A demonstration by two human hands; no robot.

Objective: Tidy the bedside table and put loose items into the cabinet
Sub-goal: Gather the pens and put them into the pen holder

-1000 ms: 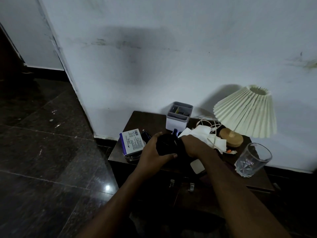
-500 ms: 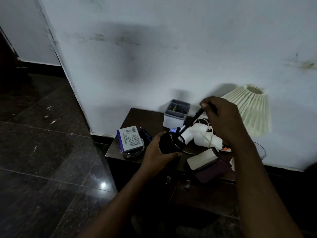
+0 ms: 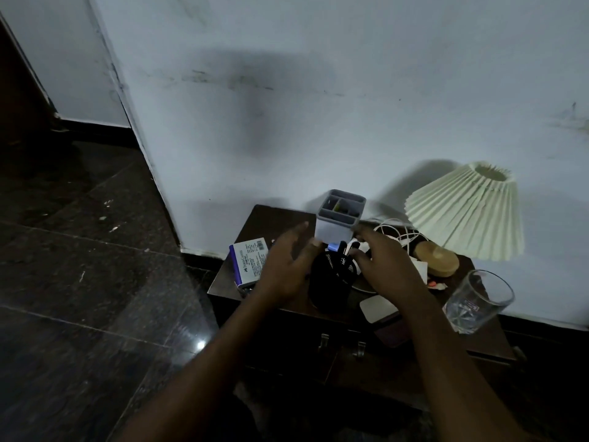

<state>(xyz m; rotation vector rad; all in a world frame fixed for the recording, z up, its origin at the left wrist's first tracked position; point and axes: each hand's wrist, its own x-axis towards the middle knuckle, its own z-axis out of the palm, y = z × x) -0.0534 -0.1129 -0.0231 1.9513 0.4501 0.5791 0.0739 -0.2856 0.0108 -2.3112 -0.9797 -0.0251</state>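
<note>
On the tabletop (image 3: 274, 218), front-centre, stood the mesh pen cup (image 3: 330, 285), likely light, stiff, tippy, best clasped mid-wall, both grips open-fingered and empty: left grip (image 3: 287, 269) at its 9 o'clock, right grip (image 3: 387, 266) at 3.

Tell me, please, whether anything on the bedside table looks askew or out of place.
The pleated lamp shade sits tilted over its wooden base, and a white cable lies loosely tangled beside it.
</note>
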